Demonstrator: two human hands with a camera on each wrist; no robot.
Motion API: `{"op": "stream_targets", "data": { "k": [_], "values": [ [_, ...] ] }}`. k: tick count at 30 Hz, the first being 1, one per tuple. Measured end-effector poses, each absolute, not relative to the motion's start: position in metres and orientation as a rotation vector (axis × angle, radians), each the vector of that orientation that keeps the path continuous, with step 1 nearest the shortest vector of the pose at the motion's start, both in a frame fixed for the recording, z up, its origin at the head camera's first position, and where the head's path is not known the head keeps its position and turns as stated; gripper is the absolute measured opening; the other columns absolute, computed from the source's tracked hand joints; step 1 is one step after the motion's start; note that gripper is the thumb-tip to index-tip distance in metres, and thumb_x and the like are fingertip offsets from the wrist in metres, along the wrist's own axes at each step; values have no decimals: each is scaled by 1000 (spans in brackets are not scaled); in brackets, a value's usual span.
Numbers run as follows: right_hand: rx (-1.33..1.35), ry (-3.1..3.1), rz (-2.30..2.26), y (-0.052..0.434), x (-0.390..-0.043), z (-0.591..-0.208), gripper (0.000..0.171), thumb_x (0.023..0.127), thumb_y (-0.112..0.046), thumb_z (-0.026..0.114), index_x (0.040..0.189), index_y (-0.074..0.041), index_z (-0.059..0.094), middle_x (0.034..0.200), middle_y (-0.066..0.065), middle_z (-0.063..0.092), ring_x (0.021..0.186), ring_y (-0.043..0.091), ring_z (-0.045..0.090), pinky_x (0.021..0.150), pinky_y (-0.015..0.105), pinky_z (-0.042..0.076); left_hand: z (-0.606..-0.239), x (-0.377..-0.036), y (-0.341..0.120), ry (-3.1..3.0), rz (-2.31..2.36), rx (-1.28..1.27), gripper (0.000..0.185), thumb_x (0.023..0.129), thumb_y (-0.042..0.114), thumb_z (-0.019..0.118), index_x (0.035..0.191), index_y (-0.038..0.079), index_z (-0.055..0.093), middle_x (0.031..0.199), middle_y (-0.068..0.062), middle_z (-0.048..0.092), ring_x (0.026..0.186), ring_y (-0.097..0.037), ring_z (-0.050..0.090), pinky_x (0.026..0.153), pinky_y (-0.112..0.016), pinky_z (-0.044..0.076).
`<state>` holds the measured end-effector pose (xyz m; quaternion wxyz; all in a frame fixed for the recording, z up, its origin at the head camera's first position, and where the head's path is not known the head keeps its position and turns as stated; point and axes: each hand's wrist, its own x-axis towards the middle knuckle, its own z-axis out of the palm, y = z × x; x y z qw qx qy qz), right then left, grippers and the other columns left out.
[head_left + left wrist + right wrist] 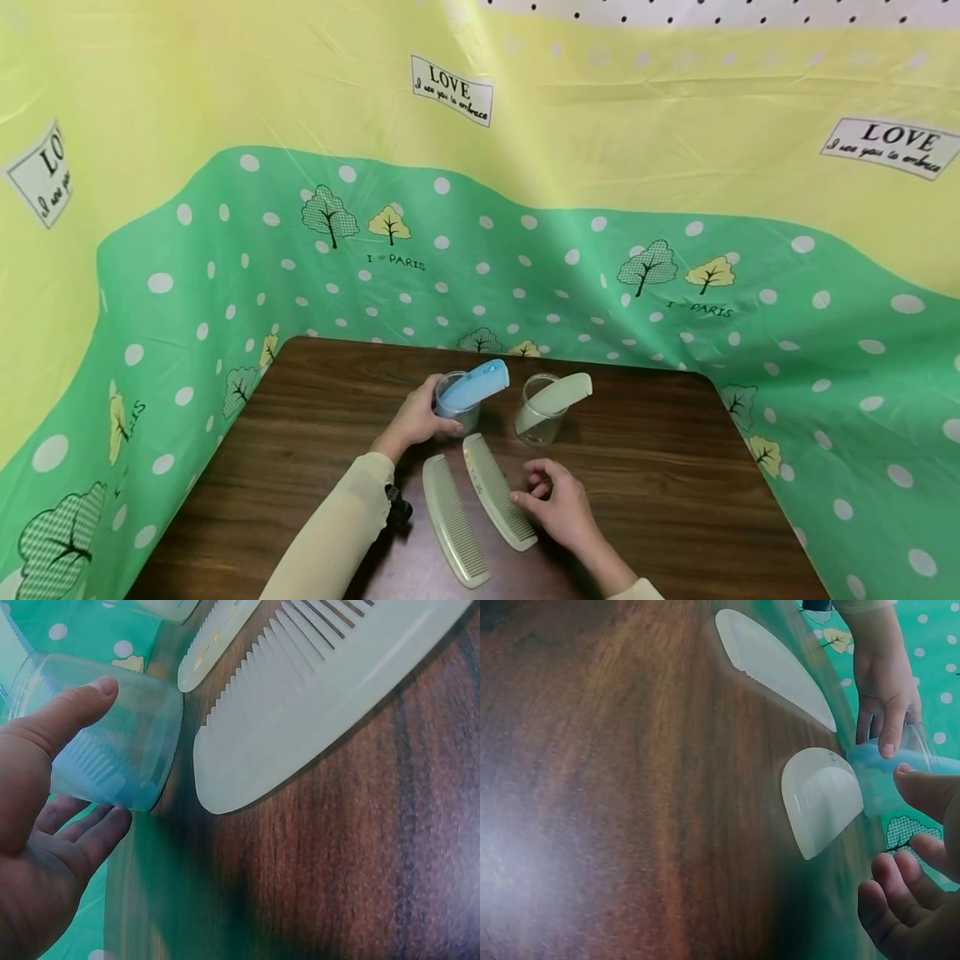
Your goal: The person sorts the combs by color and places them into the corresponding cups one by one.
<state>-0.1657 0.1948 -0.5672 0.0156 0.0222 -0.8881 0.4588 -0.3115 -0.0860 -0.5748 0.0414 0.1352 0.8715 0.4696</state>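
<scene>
My left hand [416,419] grips a clear plastic cup [154,712] from its left side, thumb in front and fingers behind. A blue comb [474,385] leans inside that cup, its end sticking out to the upper right. To the right stands a second clear cup [537,429] with a pale green comb [558,394] tilted in it. Two more pale green combs lie on the table: a left one [452,521] and a right one [495,493]. My right hand [561,505] hovers by the right comb's edge, fingers loosely bent, with nothing held.
The dark wood-grain table [660,467] carries the cups and combs. A green and yellow printed curtain [525,250] encloses its back and sides, close behind the cups. A black wrist device [397,507] sits at my left sleeve, near the left comb.
</scene>
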Motion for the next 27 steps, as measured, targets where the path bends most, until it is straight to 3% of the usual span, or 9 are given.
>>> {"op": "stream_targets", "data": {
  "k": [16, 27],
  "values": [
    [87, -2819, 1412, 193, -154, -576, 45, 73, -21, 94, 109, -7, 71, 90, 5, 66, 76, 13, 60, 67, 21, 49, -570, -310, -86, 2661, 1438, 409, 97, 75, 24, 94, 153, 9, 40, 146, -17, 55, 128, -34, 57, 105, -51, 48],
    [274, -2940, 1227, 188, -145, -577, 60, 66, -30, 97, 114, -6, 69, 95, 1, 60, 81, 13, 54, 68, 22, 45, -573, -310, -87, 2658, 1443, 415, 99, 74, 27, 95, 154, 9, 39, 148, -16, 54, 130, -34, 56, 105, -51, 48]
  ]
}}
